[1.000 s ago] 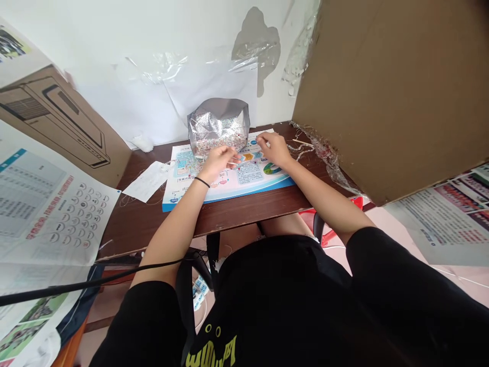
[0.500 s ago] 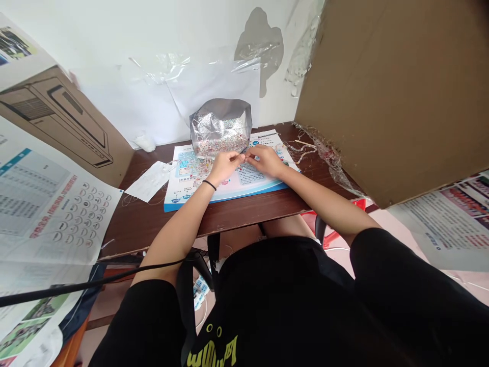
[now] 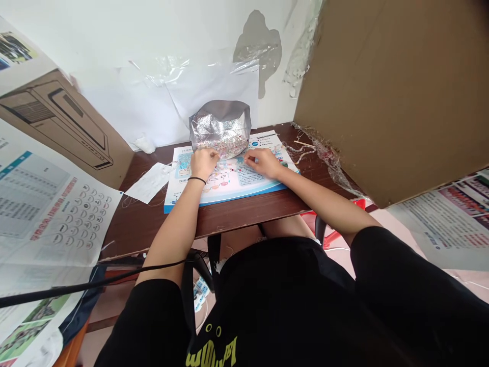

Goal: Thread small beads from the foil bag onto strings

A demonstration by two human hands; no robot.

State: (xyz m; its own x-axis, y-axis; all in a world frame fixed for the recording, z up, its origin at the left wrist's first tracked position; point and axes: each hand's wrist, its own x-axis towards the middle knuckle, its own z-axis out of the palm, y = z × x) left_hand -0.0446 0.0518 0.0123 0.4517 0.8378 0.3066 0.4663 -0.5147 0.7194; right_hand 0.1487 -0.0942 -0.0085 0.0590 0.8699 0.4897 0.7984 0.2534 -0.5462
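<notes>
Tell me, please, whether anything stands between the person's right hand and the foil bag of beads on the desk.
Nothing visible blocks it. The right hand rests on the printed chart, to the right of and nearer the desk's edge than the foil bag, with only chart and a few small bits between them. The left hand is at the bag's other side.

Silver foil pouch [image 3: 220,120] of tiny beads [image 3: 229,146] on a printed chart [image 3: 248,176]

The crumpled pouch stood upright at the chart's far edge, its pink-and-white beads heaped low inside (too small to count). The left grip [image 3: 204,164] sat just before the pouch, nearly touching it; the right grip [image 3: 263,163] rested on the chart, well apart from the pouch, with whatever it pinched too small to tell.
</notes>
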